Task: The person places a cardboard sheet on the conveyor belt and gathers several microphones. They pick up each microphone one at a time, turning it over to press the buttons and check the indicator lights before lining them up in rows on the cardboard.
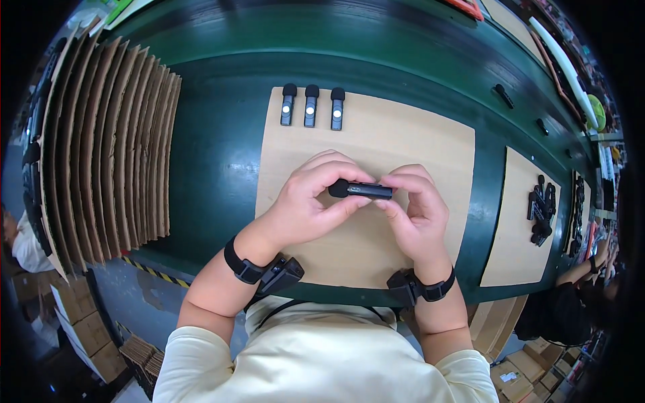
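A small black clip-on wireless microphone (pixel 369 191) with a foam top lies sideways between my hands, above a flat cardboard sheet (pixel 363 252). My left hand (pixel 309 195) pinches it near the foam end, thumb below and index finger above. At the opposite end, the fingertips of my right hand (pixel 420 205) close on it. Farther off on the same sheet, three similar microphones stand in a row, foam ends away from me: a left one (pixel 287 111), a middle one (pixel 310 111) and a right one (pixel 337 114). Each bears a bright round spot.
Upright cardboard sheets (pixel 114 154) are packed along the left of the green table (pixel 215 144). To the right, another cardboard sheet (pixel 514 248) carries a pile of black microphones (pixel 539 211). A loose black piece (pixel 503 96) lies at the far right. Another person (pixel 561 309) works there.
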Demonstrator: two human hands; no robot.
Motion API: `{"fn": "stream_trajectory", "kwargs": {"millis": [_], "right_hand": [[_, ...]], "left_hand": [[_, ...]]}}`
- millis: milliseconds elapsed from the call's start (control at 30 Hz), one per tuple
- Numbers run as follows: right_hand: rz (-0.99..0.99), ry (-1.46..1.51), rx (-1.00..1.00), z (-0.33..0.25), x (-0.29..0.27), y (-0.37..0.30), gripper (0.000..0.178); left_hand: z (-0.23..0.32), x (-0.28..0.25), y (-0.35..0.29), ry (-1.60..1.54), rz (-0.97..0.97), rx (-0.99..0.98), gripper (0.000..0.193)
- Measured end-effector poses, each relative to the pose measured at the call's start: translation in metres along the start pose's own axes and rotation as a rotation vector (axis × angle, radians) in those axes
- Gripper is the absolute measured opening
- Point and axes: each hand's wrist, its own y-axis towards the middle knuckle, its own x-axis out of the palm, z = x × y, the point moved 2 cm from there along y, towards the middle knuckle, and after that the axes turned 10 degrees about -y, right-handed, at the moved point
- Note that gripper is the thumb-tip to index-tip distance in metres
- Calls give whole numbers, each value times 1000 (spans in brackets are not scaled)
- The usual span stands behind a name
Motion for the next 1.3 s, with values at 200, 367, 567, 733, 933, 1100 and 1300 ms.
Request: {"fn": "stream_trajectory", "kwargs": {"millis": [200,367,567,733,933,1100,1300], "right_hand": [[0,-6,26,-4,1,-1,23],[-12,-67,-17,-7,3,0,23],[14,-168,-72,-12,4,-1,24],[-15,-139,-47,-7,3,0,27],[11,392,320,5,8,3,29],[-170,442,616,17,11,1,28],[-63,674,660,27,10,3,25]], "left_hand": [[0,6,1,10,41,8,26],[0,9,1,-7,51,1,28],[0,4,4,115,0,97,26],[-4,5,1,64,53,68,28],[-4,6,0,43,92,73,32],[-9,3,-2,172,-22,120,32],[-10,5,3,24,79,-22,29]]}}
